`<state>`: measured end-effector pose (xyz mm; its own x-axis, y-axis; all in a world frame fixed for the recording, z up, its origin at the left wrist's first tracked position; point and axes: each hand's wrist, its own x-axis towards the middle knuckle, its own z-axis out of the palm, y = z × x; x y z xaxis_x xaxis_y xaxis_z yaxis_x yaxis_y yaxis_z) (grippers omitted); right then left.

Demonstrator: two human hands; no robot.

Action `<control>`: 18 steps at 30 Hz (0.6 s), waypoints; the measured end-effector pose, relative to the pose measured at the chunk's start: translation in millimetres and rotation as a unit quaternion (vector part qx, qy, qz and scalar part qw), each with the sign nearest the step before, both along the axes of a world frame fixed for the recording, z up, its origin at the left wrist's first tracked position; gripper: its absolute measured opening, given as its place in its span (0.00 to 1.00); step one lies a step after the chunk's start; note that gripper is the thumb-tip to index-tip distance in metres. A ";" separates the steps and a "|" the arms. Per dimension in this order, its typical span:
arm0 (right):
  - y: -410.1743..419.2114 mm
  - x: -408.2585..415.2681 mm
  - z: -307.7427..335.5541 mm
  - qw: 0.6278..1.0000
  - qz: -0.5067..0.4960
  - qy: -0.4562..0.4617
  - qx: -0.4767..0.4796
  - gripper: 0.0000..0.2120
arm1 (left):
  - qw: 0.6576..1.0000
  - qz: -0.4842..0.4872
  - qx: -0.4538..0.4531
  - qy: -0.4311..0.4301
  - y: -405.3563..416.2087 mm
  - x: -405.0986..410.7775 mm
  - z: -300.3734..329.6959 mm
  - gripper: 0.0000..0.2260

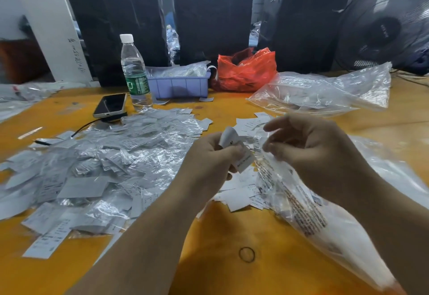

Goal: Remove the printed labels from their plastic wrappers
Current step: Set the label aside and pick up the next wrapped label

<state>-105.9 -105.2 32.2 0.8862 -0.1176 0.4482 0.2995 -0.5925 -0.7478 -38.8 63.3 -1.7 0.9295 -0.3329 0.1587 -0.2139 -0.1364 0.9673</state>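
A packing workroom: black-wrapped cartons [212, 16] behind an orange table [222, 248] heaped with wrapped labels [97, 169].

Head-worn camera looks forward and down, close over the table [267, 229].

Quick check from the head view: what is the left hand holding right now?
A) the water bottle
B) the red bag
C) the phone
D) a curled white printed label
D: the left hand grips a curled white printed label, with the right hand beside it at a clear plastic wrapper.

Orange table [267, 229] bears wrapped labels [97, 167], phone [111, 105], bottle [135, 71], rubber band [247, 254].
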 end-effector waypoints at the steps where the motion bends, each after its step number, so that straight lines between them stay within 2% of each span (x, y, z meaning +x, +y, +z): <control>1: 3.2 2.9 4.8 0.998 0.030 0.019 0.042 0.11 | 1.000 0.007 -0.019 0.019 1.3 1.5 1.1 0.04; 6: 18.7 29.6 19.7 0.965 0.124 0.080 0.216 0.15 | 0.993 0.058 -0.076 0.064 8.8 8.0 8.6 0.05; 9: 26.1 46.4 16.1 0.933 0.159 0.109 0.303 0.17 | 0.988 0.121 -0.090 0.044 13.6 11.6 10.3 0.14; 12: 28.0 55.3 1.8 0.907 0.165 0.136 0.362 0.20 | 0.987 0.153 -0.037 -0.011 14.6 12.6 5.4 0.20; 16: 24.3 59.3 -9.9 0.900 0.169 0.137 0.377 0.20 | 0.990 0.121 0.048 -0.055 10.1 11.5 3.7 0.11; 18: 23.3 59.8 -13.8 0.908 0.161 0.128 0.364 0.20 | 0.992 0.106 0.059 -0.043 7.6 9.5 3.5 0.11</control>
